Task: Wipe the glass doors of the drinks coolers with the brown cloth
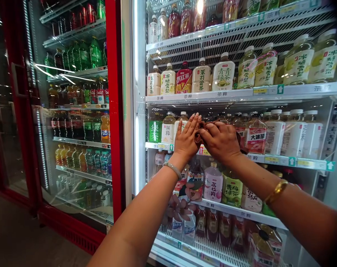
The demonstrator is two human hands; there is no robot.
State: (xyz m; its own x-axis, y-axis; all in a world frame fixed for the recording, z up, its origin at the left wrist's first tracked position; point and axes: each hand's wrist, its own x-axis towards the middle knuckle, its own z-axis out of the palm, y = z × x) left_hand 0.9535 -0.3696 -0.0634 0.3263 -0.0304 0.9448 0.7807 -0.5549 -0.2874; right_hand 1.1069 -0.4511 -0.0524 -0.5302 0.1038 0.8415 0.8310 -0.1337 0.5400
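The right hand (222,142), with fingers curled, holds the brown cloth (198,138) just beside the flat, open left hand (187,137), at the glass door (182,213); what is done or left, I cannot tell.

left wrist: pale bangle (173,171) | right wrist: gold-coloured bracelet (276,191)

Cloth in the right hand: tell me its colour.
The cloth is reddish brown, seen best in the head view, the only one.
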